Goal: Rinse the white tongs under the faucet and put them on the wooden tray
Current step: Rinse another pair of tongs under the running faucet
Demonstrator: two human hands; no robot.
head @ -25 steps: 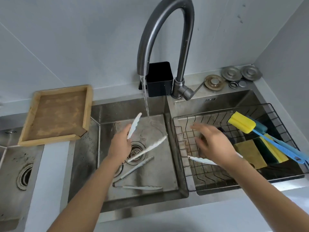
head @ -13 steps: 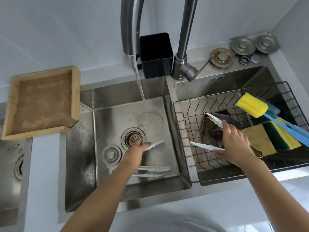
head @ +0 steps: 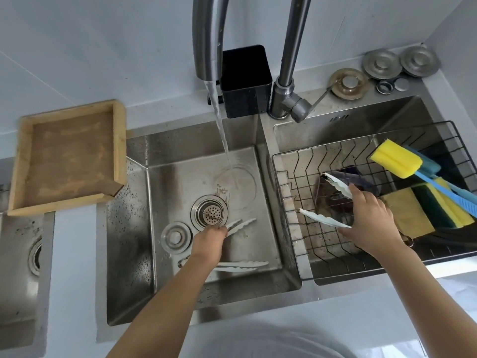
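Observation:
My right hand (head: 371, 223) grips a pair of white tongs (head: 335, 186) inside the wire basket (head: 291, 192) in the right basin; the two arms stand spread apart, tips pointing left. My left hand (head: 209, 239) is low in the left basin, holding a second pair of white tongs (head: 242, 224) near the drain (head: 209, 212). Another pair of tongs (head: 242, 266) lies flat on the basin floor under my left forearm. The faucet (head: 206, 40) runs a stream of water (head: 220, 125) into the left basin. The wooden tray (head: 23, 161) sits empty at the left.
A yellow sponge brush with a blue handle (head: 397, 158) and yellow-green sponges (head: 423, 213) lie at the basket's right. A drain stopper (head: 176, 237) rests in the left basin. A black holder (head: 245, 81) and metal lids (head: 379, 64) stand at the back. Another sink (head: 23, 257) is far left.
My left hand lowered its tongs from under the stream to the basin floor near the drain. My right hand reached into the basket and took hold of the tongs there.

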